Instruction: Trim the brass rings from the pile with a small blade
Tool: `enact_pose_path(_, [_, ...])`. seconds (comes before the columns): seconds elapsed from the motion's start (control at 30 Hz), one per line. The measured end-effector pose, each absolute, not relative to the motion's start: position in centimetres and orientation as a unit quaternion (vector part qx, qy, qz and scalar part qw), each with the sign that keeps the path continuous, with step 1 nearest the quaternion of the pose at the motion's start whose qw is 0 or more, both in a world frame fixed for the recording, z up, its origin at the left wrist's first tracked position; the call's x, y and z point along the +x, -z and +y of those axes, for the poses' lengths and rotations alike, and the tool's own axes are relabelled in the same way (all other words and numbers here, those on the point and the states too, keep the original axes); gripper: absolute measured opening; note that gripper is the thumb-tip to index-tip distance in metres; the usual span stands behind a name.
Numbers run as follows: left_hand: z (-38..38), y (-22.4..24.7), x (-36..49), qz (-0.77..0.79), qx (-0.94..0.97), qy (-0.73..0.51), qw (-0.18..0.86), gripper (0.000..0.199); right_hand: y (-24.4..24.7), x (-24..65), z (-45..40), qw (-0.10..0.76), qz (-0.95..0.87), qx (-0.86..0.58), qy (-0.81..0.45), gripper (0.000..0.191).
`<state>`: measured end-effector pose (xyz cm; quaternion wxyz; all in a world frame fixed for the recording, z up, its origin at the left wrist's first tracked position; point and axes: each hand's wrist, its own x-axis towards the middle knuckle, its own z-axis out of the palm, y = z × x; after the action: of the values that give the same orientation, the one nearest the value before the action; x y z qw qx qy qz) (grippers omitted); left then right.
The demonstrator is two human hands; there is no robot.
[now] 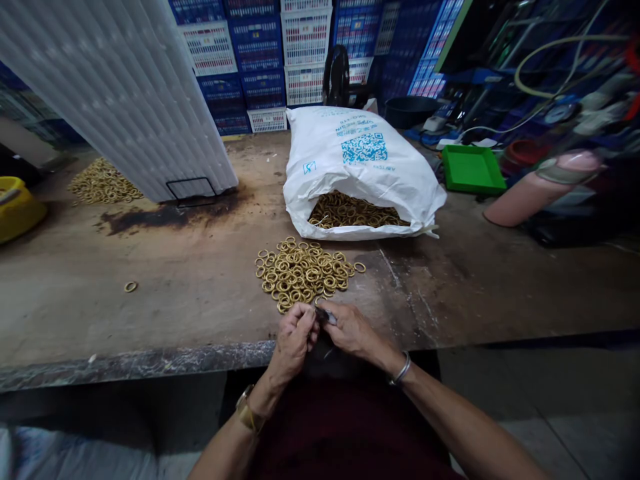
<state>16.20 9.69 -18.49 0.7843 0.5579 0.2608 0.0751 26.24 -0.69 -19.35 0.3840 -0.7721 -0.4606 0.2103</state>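
My left hand (294, 339) is closed in a pinch at the table's front edge; what it holds is too small to make out. Beside it, my right hand (353, 330) is closed on a small dark tool (326, 316), whose tip meets the left fingertips. Just beyond both hands lies a pile of brass-coloured rings (305, 273). Behind the pile, a white woven sack (365, 160) lies on its side, its torn mouth showing more rings (355, 210) inside. One loose ring (131, 287) rests apart on the left of the wooden table (200, 300).
A tall stack of white ribbed sheets (150, 93) stands at the left, with another ring heap (103, 182) and a yellow container (19, 210) near it. To the right are a green tray (473, 169) and a pink bottle (543, 187). Crates (257, 60) line the back.
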Motion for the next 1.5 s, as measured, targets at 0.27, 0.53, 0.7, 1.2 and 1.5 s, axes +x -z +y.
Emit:
enact_pose_path(0.27, [9.4, 16.1, 15.2, 0.204, 0.490, -0.051, 0.846, 0.033, 19.9, 27.9, -1.3, 0.339, -0.420, -0.830, -0.143, 0.010])
enact_pose_path(0.53, [11.5, 15.9, 15.8, 0.267, 0.362, -0.100, 0.887, 0.029, 19.6, 27.8, -2.1, 0.330, -0.384, -0.850, -0.145, 0.012])
enact_pose_path(0.7, [11.6, 16.5, 15.2, 0.273, 0.334, -0.073, 0.899, 0.029, 19.6, 26.2, -1.7, 0.263, -0.442, -0.848, -0.133, 0.014])
enact_pose_path(1.2, [9.9, 17.5, 16.1, 0.345, 0.467, -0.056, 0.812, 0.041, 20.2, 26.8, -1.1, 0.454, -0.408, -0.781, -0.133, 0.009])
enact_pose_path(1.5, [9.5, 17.6, 16.6, 0.281, 0.670, -0.118, 0.677, 0.025, 20.0, 26.6, -0.5, 0.559, -0.303, -0.721, -0.277, 0.026])
